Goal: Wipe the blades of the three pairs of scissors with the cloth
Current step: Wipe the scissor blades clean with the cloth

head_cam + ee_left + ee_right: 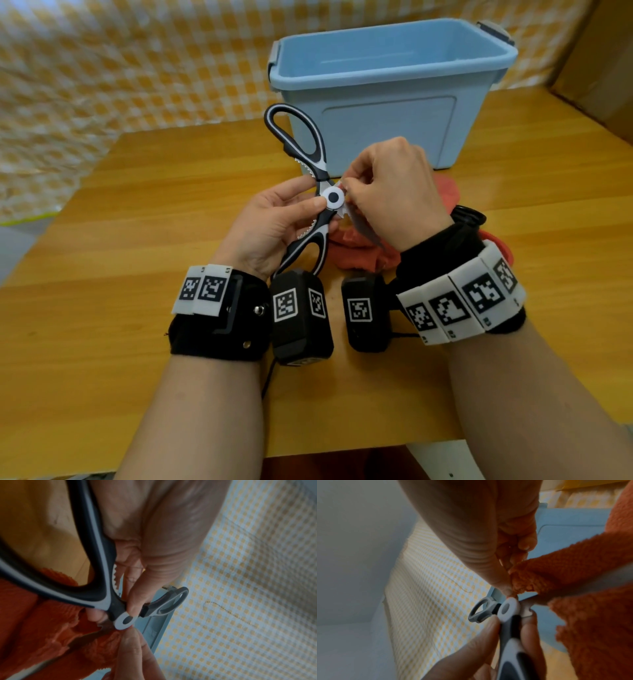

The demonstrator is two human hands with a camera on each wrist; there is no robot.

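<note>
The left hand pinches the scissors at the white pivot disc, thumb on the disc and fingers behind, with the lower handle loop lying along the palm. The right hand has its fingers curled, pinching a fold of the orange cloth against a blade just beside the pivot. The scissors are spread wide open and held above the counter, one handle loop pointing up toward the blue bin behind. Most of the cloth lies bunched on the counter under the right wrist.

By my reading, the wipe of this pair is under way, close to the pivot. Dark and red loops behind the right wrist may be other scissors; whether those are wiped cannot be told.

No brand or readable writing shows; the wrist bands carry only black-and-white square markers.
</note>
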